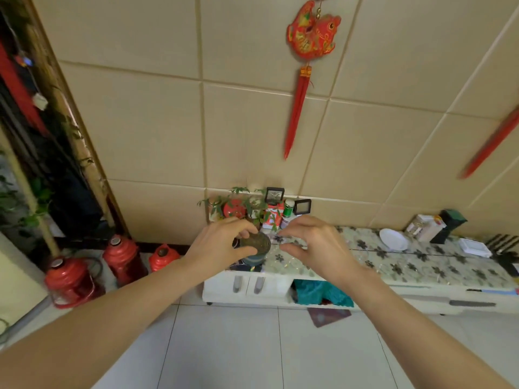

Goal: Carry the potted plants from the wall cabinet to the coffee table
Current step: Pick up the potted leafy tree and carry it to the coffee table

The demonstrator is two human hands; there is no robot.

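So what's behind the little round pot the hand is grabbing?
Behind the small round pot: leafy green plant, red round ornament, black frames. The left hand covers the rest.

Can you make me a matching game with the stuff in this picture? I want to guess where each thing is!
Things:
1. fish decoration
2. red flasks
3. white plate
4. plant pot

Places:
A. on the floor, left of the cabinet
B. held by the left hand
C. hanging on the tiled wall
D. lying on the flowery cabinet top, to the right

Pairs: 1-C, 2-A, 3-D, 4-B. The right hand is beside the pot and holds nothing.
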